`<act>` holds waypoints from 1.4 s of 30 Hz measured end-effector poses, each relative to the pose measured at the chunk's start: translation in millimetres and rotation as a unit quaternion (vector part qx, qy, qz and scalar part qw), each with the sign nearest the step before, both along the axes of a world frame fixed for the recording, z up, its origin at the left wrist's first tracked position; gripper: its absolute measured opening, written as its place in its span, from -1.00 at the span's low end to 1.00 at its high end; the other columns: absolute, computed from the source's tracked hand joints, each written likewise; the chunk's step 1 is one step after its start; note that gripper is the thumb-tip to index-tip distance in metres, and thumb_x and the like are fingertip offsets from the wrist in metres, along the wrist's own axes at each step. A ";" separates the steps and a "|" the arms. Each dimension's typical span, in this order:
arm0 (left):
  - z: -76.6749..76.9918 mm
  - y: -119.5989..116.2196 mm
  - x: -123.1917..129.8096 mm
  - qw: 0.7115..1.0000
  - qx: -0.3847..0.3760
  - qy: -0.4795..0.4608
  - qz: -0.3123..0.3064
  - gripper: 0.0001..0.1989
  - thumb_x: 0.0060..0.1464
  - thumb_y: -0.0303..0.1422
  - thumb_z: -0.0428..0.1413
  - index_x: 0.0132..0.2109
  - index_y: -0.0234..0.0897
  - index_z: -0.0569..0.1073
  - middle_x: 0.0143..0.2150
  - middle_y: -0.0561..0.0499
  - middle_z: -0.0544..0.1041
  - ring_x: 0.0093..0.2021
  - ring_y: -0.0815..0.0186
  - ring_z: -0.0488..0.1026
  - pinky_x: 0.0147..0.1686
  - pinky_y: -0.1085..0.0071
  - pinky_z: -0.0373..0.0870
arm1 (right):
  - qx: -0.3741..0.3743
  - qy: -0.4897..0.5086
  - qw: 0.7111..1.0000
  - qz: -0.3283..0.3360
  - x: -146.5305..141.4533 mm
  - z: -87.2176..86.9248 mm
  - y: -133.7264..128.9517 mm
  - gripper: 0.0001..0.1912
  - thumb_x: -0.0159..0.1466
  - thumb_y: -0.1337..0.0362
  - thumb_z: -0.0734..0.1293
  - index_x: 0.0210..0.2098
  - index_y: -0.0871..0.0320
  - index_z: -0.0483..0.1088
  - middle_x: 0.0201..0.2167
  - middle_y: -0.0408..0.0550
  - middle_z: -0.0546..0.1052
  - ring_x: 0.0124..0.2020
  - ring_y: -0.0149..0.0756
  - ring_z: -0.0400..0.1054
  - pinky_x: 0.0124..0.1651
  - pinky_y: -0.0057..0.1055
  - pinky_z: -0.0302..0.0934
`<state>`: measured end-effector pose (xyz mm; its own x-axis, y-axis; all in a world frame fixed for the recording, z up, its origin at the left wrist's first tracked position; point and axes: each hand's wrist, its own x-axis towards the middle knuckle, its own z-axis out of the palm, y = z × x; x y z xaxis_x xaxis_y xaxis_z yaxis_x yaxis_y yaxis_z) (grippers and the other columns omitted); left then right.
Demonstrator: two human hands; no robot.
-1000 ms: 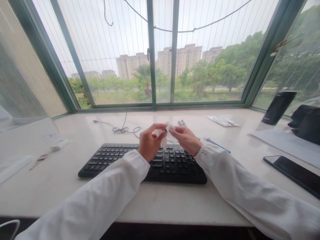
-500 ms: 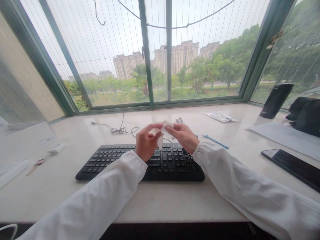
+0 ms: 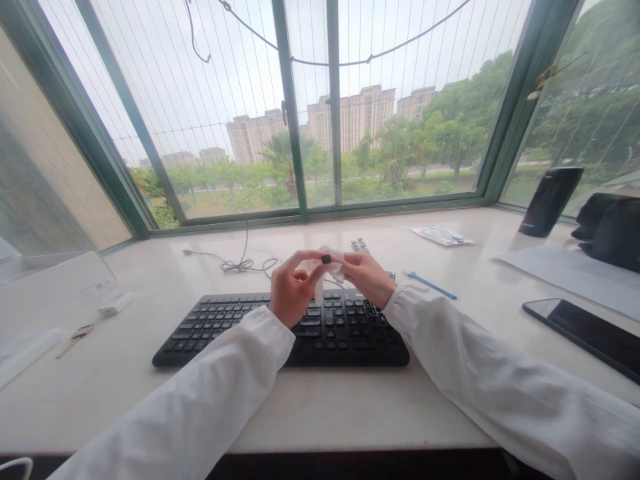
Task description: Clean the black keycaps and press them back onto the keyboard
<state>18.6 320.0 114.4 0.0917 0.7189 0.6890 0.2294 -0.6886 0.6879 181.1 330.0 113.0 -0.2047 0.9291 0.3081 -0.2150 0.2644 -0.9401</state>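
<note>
Between the thumb and forefinger of my left hand (image 3: 294,285) is a small black keycap (image 3: 327,259). My right hand (image 3: 367,277) pinches a thin white wipe (image 3: 336,268) right beside the keycap. Part of the wipe hangs down behind my left thumb. Both hands are held above the black keyboard (image 3: 220,333), over its right half, and they cover some of its keys. At the upper right of the keyboard, near the number pad, some key positions look bare. Several loose keycaps (image 3: 359,245) lie on the table behind my hands.
A blue stick-like tool (image 3: 433,285) and a black phone (image 3: 583,337) lie to the right. Behind the keyboard is a coiled cable (image 3: 240,264). Farther right stands a dark cylinder (image 3: 550,201). A white box (image 3: 55,280), an adapter (image 3: 115,304) and a key (image 3: 75,339) are on the left.
The black keycap, covered by the white wipe before, now shows at my left fingertips. The wipe has shifted slightly right with my right fingers.
</note>
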 end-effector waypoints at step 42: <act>-0.8 7.5 -15.2 0.896 0.184 0.362 0.182 -0.88 0.18 -0.30 0.10 -0.20 -0.13 0.54 -0.32 0.07 0.63 -0.37 0.31 0.54 -0.47 0.47 0.20 | 0.120 -0.276 0.947 -0.112 13.4 -3.6 2.5 -0.59 0.09 -0.06 0.38 -0.49 0.21 0.46 -0.59 -0.17 0.40 -0.51 -0.40 0.22 -0.44 -0.46 0.04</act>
<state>3.4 327.5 113.6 0.4159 0.5286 0.7401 0.7790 -0.6269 0.0100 194.6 332.5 109.4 -0.2022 0.8854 0.4186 0.3786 0.4648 -0.8004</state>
